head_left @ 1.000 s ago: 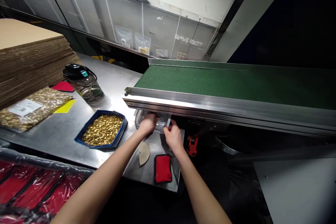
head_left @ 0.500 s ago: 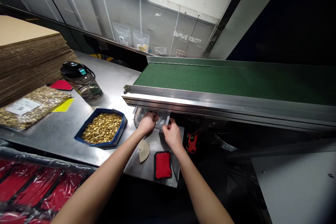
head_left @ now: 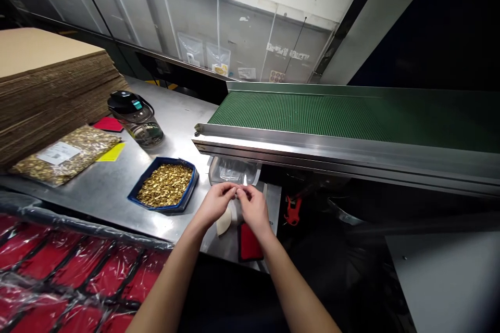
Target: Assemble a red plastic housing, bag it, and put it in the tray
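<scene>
My left hand [head_left: 217, 202] and my right hand [head_left: 252, 207] meet fingertip to fingertip, both pinched on something too small to make out. Just beyond them, partly under the conveyor's edge, sits a clear plastic bag or tray [head_left: 233, 170]. A pale rounded piece [head_left: 224, 222] lies on the metal table beneath my left hand. Below my right hand is a red pad with a black edge [head_left: 250, 243], partly covered by the hand. Left of my hands stands a blue tray [head_left: 194, 181] full of small gold-coloured pieces [head_left: 165, 185].
A green conveyor [head_left: 297, 114] with a metal rail runs rightward. At left are a black-lidded jug [head_left: 139, 122], a bag of gold pieces [head_left: 70, 156], stacked cardboard [head_left: 50, 83] and plastic-covered red items [head_left: 74, 265]. A red tool [head_left: 292, 210] is at right.
Both hands have drawn back from the clear plastic toward me and come together at the fingertips. The view has shifted, so the table things appear farther right.
</scene>
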Demonstrator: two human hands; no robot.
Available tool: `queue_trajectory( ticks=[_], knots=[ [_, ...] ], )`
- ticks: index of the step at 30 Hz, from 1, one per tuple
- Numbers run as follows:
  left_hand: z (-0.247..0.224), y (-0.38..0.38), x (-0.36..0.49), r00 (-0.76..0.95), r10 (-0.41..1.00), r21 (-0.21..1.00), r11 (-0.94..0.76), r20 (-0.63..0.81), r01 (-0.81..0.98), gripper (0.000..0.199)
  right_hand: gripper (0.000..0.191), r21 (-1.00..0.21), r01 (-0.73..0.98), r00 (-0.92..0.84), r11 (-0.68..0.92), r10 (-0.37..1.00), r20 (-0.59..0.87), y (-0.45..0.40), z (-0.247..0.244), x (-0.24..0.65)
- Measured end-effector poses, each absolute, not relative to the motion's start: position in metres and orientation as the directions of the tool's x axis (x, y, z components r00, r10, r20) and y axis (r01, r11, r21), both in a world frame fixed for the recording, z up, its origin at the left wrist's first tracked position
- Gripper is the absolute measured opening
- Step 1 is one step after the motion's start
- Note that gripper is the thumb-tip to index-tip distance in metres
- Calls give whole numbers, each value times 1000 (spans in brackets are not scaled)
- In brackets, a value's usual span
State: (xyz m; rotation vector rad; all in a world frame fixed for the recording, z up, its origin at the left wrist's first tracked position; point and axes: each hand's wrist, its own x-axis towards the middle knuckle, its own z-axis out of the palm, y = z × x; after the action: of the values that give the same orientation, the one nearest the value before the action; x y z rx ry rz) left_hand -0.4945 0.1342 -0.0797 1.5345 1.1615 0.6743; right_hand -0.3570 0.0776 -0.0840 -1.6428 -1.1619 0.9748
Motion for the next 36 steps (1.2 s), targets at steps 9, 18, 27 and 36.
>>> queue_trajectory(
  ticks=[9,18,27,36],
  knots=[
    [-69,44,-497,526,794,948,303,-306,94,60,38,-922,-202,-238,-330,930,-280,-9,-59,-311],
    [-83,34,-480,375,851,926,373,-368,63,40,38,-868,-87,-9,-489,872,-490,-68,-64,-271],
    [-57,-3,-450,338,936,906,-226,100,358,24,41,-872,-266,211,-412,857,-469,-73,-75,-282],
    [-72,-13,-448,570,814,898,-159,-116,410,15,38,-836,300,336,-460,871,-359,-96,-77,-263]
  ],
)
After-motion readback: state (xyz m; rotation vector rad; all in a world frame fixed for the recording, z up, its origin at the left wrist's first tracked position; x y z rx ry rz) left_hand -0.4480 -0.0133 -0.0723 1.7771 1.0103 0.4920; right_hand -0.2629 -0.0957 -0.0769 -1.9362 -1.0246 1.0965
